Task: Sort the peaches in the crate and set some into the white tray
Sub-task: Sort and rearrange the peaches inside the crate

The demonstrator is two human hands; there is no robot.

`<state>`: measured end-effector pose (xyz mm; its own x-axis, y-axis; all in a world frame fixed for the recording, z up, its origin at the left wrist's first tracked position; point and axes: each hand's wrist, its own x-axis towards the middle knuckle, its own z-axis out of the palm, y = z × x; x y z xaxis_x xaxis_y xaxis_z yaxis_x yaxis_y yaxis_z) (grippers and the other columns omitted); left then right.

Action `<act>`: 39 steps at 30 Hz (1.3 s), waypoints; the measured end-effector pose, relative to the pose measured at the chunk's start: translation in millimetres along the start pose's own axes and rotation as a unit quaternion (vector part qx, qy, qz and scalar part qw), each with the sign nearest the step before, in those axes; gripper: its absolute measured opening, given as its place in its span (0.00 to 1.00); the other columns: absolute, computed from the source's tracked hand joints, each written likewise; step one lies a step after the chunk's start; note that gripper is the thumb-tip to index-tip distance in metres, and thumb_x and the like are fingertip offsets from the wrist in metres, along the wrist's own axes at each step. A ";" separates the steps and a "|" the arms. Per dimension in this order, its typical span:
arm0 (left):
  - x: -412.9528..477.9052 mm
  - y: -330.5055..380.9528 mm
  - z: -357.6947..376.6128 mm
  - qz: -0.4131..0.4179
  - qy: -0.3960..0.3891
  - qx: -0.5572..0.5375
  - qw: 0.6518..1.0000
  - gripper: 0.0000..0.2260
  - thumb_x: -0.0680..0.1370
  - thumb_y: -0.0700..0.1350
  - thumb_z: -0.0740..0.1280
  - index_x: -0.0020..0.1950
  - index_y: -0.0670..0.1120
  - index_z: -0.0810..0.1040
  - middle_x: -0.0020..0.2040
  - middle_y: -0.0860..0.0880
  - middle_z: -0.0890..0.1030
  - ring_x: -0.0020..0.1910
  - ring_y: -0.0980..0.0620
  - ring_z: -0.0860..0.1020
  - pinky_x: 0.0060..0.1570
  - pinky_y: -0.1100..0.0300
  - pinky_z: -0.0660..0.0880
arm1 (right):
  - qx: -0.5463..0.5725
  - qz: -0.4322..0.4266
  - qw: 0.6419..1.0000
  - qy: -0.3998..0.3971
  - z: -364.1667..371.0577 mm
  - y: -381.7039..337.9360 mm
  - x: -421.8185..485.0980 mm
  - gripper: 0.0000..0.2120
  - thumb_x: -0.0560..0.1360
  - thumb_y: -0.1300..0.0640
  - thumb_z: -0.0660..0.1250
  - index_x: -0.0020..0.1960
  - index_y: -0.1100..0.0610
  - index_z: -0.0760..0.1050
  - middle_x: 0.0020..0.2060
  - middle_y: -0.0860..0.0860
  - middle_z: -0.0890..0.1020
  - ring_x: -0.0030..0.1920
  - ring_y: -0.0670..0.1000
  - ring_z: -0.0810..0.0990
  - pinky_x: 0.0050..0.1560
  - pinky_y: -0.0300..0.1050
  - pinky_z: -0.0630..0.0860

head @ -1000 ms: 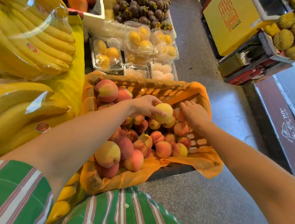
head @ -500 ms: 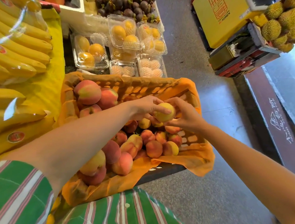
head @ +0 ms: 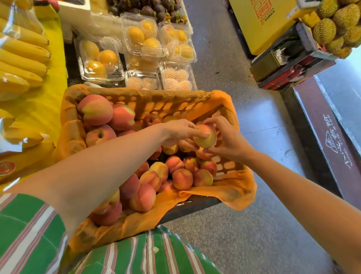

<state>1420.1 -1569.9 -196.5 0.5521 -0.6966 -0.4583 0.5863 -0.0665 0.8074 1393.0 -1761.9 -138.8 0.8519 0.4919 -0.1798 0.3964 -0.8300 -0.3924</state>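
Observation:
An orange crate (head: 156,100) lined with orange cloth holds several pink-yellow peaches. Over its far right part both hands hold one yellow-pink peach (head: 205,138). My left hand (head: 179,132) grips it from the left, fingers laid over its top. My right hand (head: 227,139) cups it from the right and behind, fingers curled around it. Large peaches (head: 96,109) lie at the crate's far left, smaller ones (head: 182,178) below the hands. No white tray shows in the head view.
Bagged bananas (head: 20,53) lie on yellow cloth at left. Clear clamshell boxes of yellow fruit (head: 142,35) stand beyond the crate, with mangosteens (head: 144,2) behind. Durians (head: 337,23) and a yellow box (head: 261,18) stand at far right. Grey floor (head: 243,243) lies right of the crate.
My right hand moved from the crate's right wall to the peach held by my left hand and now holds it too. The peach has turned, showing more pink.

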 end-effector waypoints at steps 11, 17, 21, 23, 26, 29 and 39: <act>20.0 -6.0 -22.0 0.086 0.211 0.257 0.939 0.20 0.70 0.48 0.76 0.60 0.47 0.77 0.59 0.47 0.78 0.57 0.48 0.77 0.54 0.51 0.77 | -0.194 0.012 0.981 -0.008 -5.6 18.1 32.5 0.32 0.66 0.49 0.76 0.66 0.56 0.70 0.59 0.55 0.78 0.57 0.57 0.77 0.53 0.52 0.75; 14.0 -5.1 -30.8 0.091 0.224 0.399 0.884 0.16 0.72 0.47 0.72 0.59 0.48 0.78 0.56 0.47 0.81 0.54 0.47 0.79 0.52 0.52 0.77 | -0.287 0.066 0.954 -0.054 6.2 16.9 57.3 0.31 0.71 0.49 0.71 0.69 0.57 0.65 0.62 0.56 0.74 0.60 0.58 0.73 0.54 0.55 0.77; 9.1 -6.2 -33.1 0.067 0.220 0.462 0.856 0.19 0.74 0.49 0.70 0.64 0.49 0.75 0.63 0.43 0.75 0.64 0.40 0.70 0.60 0.50 0.69 | -0.311 0.042 0.948 -0.059 5.5 13.8 59.0 0.28 0.70 0.47 0.72 0.64 0.57 0.67 0.57 0.55 0.74 0.56 0.57 0.74 0.42 0.54 0.79; 5.7 -8.5 -33.8 0.062 0.223 0.469 0.852 0.20 0.75 0.48 0.69 0.66 0.48 0.74 0.65 0.42 0.73 0.66 0.40 0.67 0.58 0.51 0.68 | -0.320 0.031 0.945 -0.067 5.6 13.4 51.8 0.27 0.67 0.46 0.73 0.60 0.58 0.68 0.52 0.55 0.74 0.51 0.57 0.74 0.38 0.51 0.76; -0.5 -12.0 -31.5 0.073 0.220 0.489 0.841 0.18 0.75 0.48 0.69 0.65 0.48 0.75 0.65 0.41 0.73 0.66 0.40 0.67 0.57 0.52 0.68 | -0.337 0.009 0.935 -0.114 7.1 13.4 35.9 0.32 0.60 0.45 0.75 0.56 0.58 0.68 0.48 0.55 0.74 0.46 0.57 0.74 0.36 0.48 0.69; -4.2 -13.5 -27.7 0.076 0.220 0.502 0.833 0.17 0.74 0.49 0.69 0.63 0.49 0.77 0.65 0.41 0.72 0.66 0.39 0.66 0.62 0.50 0.66 | -0.373 -0.001 0.919 -0.131 5.0 13.5 24.4 0.33 0.59 0.46 0.75 0.59 0.57 0.69 0.50 0.54 0.76 0.49 0.57 0.75 0.41 0.48 0.68; -48.6 -9.5 -19.3 0.047 0.145 0.446 0.882 0.13 0.75 0.46 0.69 0.59 0.45 0.79 0.55 0.46 0.82 0.55 0.48 0.79 0.56 0.51 0.76 | -0.411 0.015 0.901 -0.136 8.4 5.2 8.4 0.41 0.70 0.37 0.68 0.75 0.53 0.58 0.66 0.53 0.72 0.66 0.56 0.70 0.64 0.52 0.66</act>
<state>1399.1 -1521.5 -189.1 0.7782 -0.5251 -0.3445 -0.0991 -0.6443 0.7583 1399.3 -1759.9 -149.9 0.7956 0.4195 -0.4372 0.5893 -0.7032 0.3978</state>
